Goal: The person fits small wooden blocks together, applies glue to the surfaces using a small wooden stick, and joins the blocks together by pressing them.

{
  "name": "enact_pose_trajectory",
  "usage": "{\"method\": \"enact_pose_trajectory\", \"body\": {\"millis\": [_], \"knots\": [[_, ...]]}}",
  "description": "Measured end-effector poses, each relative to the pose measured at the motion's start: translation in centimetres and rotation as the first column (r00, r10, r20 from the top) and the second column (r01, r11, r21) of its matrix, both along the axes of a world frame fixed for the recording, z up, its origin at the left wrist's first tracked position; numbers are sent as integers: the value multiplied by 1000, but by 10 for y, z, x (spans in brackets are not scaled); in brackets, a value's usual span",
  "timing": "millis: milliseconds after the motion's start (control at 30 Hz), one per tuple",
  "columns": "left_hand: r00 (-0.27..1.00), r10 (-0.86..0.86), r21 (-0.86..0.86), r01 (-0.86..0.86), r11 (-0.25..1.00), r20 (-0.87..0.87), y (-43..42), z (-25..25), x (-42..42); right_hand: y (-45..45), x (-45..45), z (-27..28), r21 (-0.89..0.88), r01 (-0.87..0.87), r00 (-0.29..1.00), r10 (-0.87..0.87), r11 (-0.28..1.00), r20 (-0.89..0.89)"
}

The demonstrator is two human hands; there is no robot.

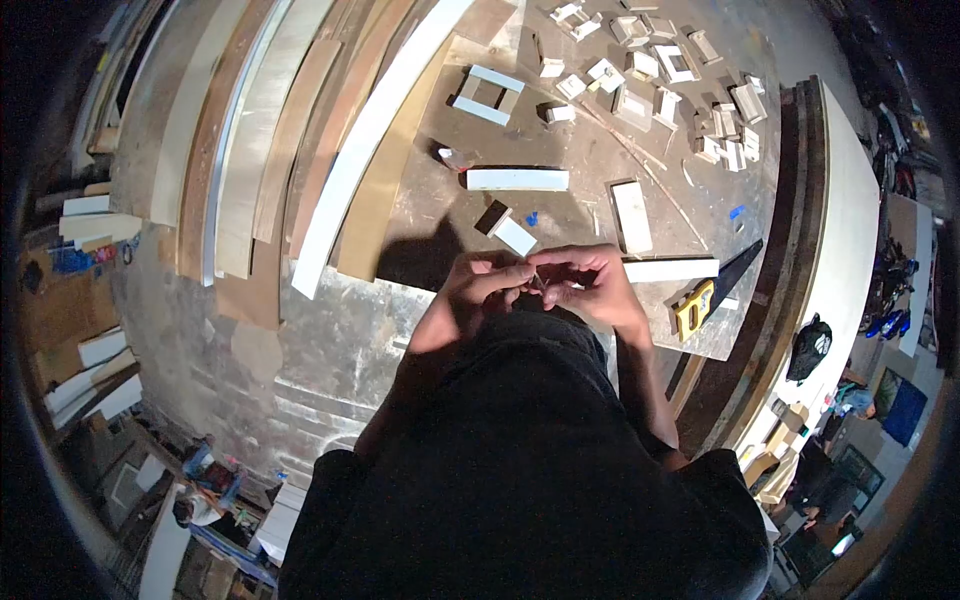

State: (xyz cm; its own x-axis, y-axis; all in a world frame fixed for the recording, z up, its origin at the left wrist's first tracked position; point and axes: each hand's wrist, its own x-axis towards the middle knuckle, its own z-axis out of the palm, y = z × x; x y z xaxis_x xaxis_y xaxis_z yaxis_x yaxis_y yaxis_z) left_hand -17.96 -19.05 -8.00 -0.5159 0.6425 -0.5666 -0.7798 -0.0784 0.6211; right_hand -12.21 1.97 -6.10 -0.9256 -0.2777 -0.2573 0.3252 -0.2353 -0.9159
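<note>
My left hand (478, 288) and my right hand (592, 284) meet close in front of my chest. The fingers of both are pinched together around something small that I cannot make out. Just beyond the fingertips lies a small joined wooden piece (515, 235) with a white face. Beside it are tiny blue bits (532, 218). A white-topped wooden block (517, 180) lies farther out. To the right of my right hand are a white strip (672, 269) and a flat pale wooden block (632, 217).
A handsaw (693, 311) with a yellow handle rests at the table's right. Several small wooden assemblies (632, 105) cover the far right, near a square wooden frame (488, 95). Long boards (375, 130) lie at the left. A person (205, 508) is at lower left.
</note>
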Motion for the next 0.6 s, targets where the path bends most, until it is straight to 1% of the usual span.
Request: {"method": "enact_pose_trajectory", "body": {"millis": [67,100,133,167,200,233,300,333,367,433,500,567,600], "knots": [[996,-80,-18,81,997,49,0,-7,1,-1,3,1,83,13,1000,-14,996,14],[995,-85,-19,86,996,52,0,-7,3,-2,3,3,82,7,999,-10,997,35],[992,-80,-13,82,997,94,0,-7,5,-1,4,2,81,12,999,-15,997,37],[988,-75,-7,77,997,136,1,-6,6,-1,5,0,79,14,1000,-16,997,25],[988,-79,-8,80,997,137,0,-12,8,-1,6,-2,77,16,1000,-17,997,13],[987,-148,3,148,989,-70,-3,-23,11,-1,7,-4,76,19,1000,-20,997,14],[939,-212,0,220,975,-271,0,-17,11,-1,10,-6,46,46,997,-48,998,54],[984,-165,-2,166,986,-59,2,-13,10,-1,10,-5,47,50,997,-52,998,53],[982,-107,-16,111,994,155,5,-8,8,-1,9,-3,38,59,996,-61,998,61],[977,-118,-23,124,992,176,4,-17,9,-2,10,-3,28,68,995,-70,997,70],[971,-128,-29,136,990,201,2,-31,14,-4,12,-5,77,85,996,-87,993,23],[963,-136,57,126,990,234,-1,-40,15,-3,14,-7,108,87,996,-90,990,21],[962,-138,58,128,990,234,-1,-41,15,-3,15,-8,138,88,996,-91,987,17]]}}
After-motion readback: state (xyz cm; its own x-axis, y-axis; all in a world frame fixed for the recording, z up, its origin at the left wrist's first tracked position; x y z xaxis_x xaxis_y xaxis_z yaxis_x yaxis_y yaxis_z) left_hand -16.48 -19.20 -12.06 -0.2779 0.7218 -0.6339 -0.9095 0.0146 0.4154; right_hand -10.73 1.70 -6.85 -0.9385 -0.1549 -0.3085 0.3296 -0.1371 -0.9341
